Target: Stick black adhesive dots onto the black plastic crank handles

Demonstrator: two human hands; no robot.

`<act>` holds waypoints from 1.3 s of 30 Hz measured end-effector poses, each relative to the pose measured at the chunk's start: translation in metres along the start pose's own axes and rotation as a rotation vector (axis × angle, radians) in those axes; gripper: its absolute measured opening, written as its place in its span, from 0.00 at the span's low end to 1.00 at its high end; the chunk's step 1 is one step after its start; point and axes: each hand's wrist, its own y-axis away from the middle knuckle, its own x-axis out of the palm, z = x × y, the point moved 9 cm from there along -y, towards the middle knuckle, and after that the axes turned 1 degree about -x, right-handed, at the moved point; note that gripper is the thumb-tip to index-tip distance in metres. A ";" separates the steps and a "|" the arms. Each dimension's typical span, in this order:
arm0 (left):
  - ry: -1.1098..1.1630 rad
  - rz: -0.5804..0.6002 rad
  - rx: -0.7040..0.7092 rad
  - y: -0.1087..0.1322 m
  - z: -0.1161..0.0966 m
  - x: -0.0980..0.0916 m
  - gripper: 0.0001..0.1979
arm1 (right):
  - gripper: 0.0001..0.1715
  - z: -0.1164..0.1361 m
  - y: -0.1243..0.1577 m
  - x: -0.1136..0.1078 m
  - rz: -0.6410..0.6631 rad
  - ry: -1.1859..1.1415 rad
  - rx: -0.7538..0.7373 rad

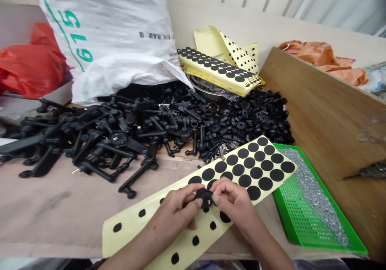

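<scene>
Between my two hands is a small round black plastic disc [206, 198] with a light metal bit near its middle. My left hand [182, 205] pinches its left side with thumb and fingers. From the right, the thumb and fingertips of my right hand [229, 199] close on its other edge. Both hands are just over a yellow backing sheet [157, 226] that lies slanted on the table. Rows of round black stickers [245, 180] cover its upper right part, and small black dots [196, 240] are spread over the lower left part.
A heap of black plastic arms [120, 141] and round black parts [253, 117] lies behind the sheet. A green tray [289, 226] holds small silver pieces at right, beside a wooden board [325, 125]. A white sack [120, 33] and more sticker sheets [220, 69] stand behind.
</scene>
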 end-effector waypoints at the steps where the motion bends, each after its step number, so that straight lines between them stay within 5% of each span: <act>1: 0.002 -0.017 0.001 0.000 0.000 0.000 0.21 | 0.07 0.001 0.000 0.000 -0.009 0.030 -0.009; 14: -0.291 -0.121 0.010 0.016 -0.009 -0.009 0.16 | 0.11 0.029 0.020 0.014 0.000 0.494 -0.211; 22: 0.084 -0.043 -0.029 0.017 0.005 0.000 0.21 | 0.06 0.018 0.023 0.017 0.045 0.346 -0.155; 27: 0.146 -0.064 -0.044 0.022 0.012 0.000 0.23 | 0.09 -0.007 0.018 0.015 0.045 -0.011 0.069; 33: 0.155 0.023 -0.046 0.022 -0.004 0.014 0.21 | 0.11 0.002 0.019 0.019 0.109 0.054 -0.004; 36: 0.108 -0.012 -0.109 0.038 0.005 -0.006 0.21 | 0.12 -0.001 0.019 0.014 0.066 0.083 0.006; 39: -0.103 -0.186 -0.169 0.084 0.030 -0.062 0.21 | 0.13 -0.008 0.018 0.008 -0.005 0.072 0.039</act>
